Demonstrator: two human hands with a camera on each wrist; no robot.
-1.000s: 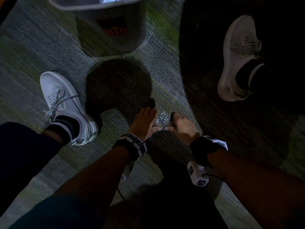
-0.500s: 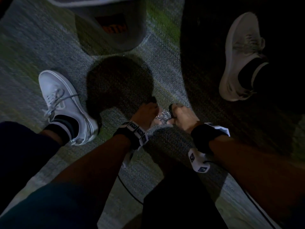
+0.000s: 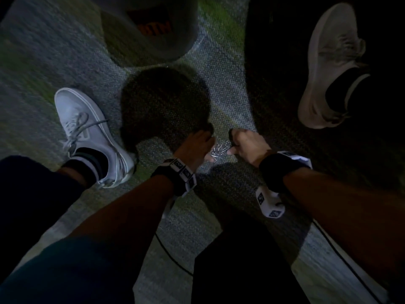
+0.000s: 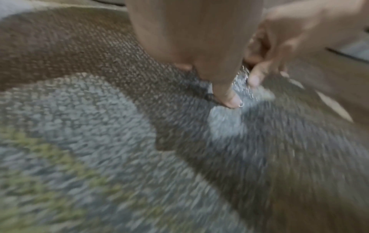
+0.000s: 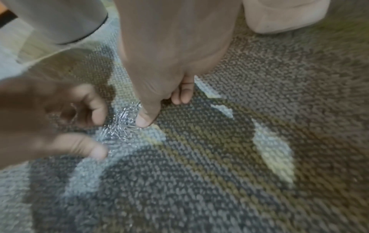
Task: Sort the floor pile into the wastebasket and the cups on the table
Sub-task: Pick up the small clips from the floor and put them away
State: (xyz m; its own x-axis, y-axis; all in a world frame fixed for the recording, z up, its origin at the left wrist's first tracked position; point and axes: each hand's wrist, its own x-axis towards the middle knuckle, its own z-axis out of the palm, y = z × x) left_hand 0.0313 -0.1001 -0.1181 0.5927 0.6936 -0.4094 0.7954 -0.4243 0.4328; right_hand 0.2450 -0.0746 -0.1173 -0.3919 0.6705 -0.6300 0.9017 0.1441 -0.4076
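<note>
A small pile of shiny metal pieces (image 3: 220, 149) lies on the carpet between my hands and shows as silver slivers (image 5: 119, 126) in the right wrist view. My left hand (image 3: 197, 145) sits on its left side with fingers curled, and a few glints show inside the curl (image 5: 66, 112). Its thumb tip (image 4: 229, 100) touches the carpet at the pile's edge. My right hand (image 3: 245, 143) is curled on the right side, thumb (image 5: 145, 119) pressed down beside the pile. It holds a small dark object (image 3: 231, 134) that I cannot identify. The grey wastebasket (image 3: 153, 29) stands beyond.
My white sneaker (image 3: 87, 132) is planted left of the hands. Another person's pale shoe (image 3: 328, 62) stands at the far right in deep shadow. A thin dark cable (image 3: 173, 255) runs across the grey-green carpet below my arms. No table or cups in view.
Both hands have shifted slightly forward along the carpet with the pile still between them. The right hand's fingers have curled tighter.
</note>
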